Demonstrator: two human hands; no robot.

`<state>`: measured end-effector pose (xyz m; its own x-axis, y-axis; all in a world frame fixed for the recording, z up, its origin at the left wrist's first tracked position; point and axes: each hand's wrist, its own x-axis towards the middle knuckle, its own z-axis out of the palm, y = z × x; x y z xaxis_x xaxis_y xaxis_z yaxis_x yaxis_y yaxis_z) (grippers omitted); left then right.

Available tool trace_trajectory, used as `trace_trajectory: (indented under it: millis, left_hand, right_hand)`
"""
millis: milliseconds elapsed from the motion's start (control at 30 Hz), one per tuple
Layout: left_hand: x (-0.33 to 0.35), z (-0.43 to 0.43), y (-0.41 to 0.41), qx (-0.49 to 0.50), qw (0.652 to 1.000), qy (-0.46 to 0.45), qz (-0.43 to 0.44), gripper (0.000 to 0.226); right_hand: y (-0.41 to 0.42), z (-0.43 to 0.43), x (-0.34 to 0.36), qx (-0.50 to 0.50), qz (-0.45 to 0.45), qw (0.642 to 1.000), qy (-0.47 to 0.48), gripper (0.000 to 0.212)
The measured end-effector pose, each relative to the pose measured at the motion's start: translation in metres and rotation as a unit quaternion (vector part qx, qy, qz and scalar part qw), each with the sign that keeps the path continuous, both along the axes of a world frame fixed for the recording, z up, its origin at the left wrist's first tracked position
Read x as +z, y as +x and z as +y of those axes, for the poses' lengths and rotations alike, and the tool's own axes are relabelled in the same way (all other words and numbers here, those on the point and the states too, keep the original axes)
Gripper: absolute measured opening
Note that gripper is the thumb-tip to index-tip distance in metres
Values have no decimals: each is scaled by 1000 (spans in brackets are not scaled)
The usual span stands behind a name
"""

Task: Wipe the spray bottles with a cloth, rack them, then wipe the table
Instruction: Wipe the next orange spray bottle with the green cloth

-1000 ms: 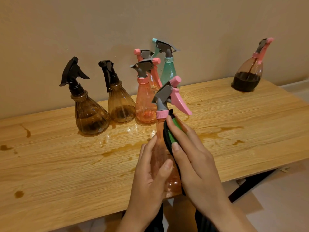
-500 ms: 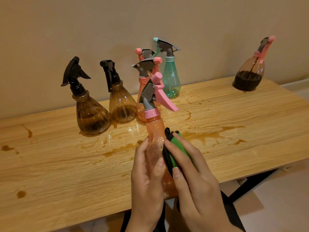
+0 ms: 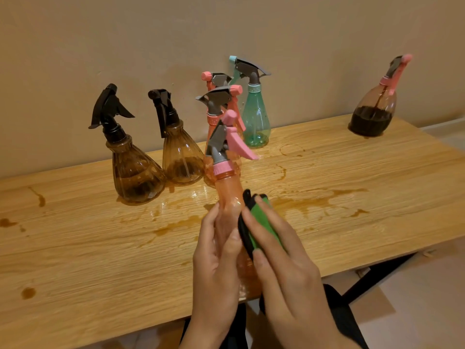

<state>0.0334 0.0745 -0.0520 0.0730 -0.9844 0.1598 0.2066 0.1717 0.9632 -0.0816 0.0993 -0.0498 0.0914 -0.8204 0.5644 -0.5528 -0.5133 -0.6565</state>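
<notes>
Orange see-through plastic spray bottle (image 3: 229, 195) with a pink collar and grey-and-pink trigger is in your left hand (image 3: 216, 260). Your fingers and thumb wrap its lower body. It leans a bit to the left, with the trigger pointing right. Its base is at the near edge of the light wood-grain table (image 3: 75, 248); can't tell if it rests there.

Your right hand (image 3: 289, 273) presses a folded green-and-black cloth (image 3: 261, 222) against the bottle's right side. Your fingers lie nearly straight on the cloth and the thumb is hidden. Dark clothing (image 3: 344, 318) shows below your hands, and a black table leg (image 3: 372, 278) is on the right.

Brown liquid spills (image 3: 314, 200) streak the tabletop around and beyond the bottle, with a few drops far left.

Past the spills, two brown ribbed cone-shaped spray bottles with black triggers stand just beside each other. The left brown bottle (image 3: 136, 177) is nearer and the right brown bottle (image 3: 181, 162) sits a little further back. A second orange spray bottle (image 3: 209, 170) stands directly behind the held one, partly hidden by it. A third pink-nozzled spray head (image 3: 214, 79) pokes up behind that, its body hidden.

A teal plastic spray bottle (image 3: 255, 117) with a grey trigger stands upright just right of them. Well apart, at the far right, is a brownish pink-trigger spray bottle (image 3: 372, 114) holding dark liquid. A plain beige wall (image 3: 151, 34) runs behind everything.
</notes>
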Motion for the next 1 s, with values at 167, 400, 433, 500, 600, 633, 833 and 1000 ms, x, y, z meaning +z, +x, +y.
trace_trajectory:
  millis: [167,400,433,500,600,633,833,1000]
  left_hand:
    - [0,0,2,8,1000,22,0,67]
    - [2,6,0,-24,994,-25,-107,57]
    - [2,5,0,-24,995,-23,-98,58]
    - [3,3,0,-21,998,-20,-64,63]
    - [2,3,2,-21,1000,5,-18,80]
    - [2,3,2,-18,1000,13,-7,77]
    - [-1,4,2,-12,999,-12,-34,61]
    - [1,6,1,-43,994,-34,-94,53]
  right_hand:
    - [2,12,-12,-15,17,1000,-11,50]
    - [-14,-24,31,63,-116,987,94,47]
    - [-12,-24,32,59,-96,990,83,47]
    - [-7,-16,23,31,-21,998,42,49]
    - [0,4,1,-7,37,999,-16,50]
    - [2,10,-5,-20,34,999,-26,49]
    - [1,7,-2,-22,-49,998,32,47]
    - [-12,-18,29,42,-137,986,84,43]
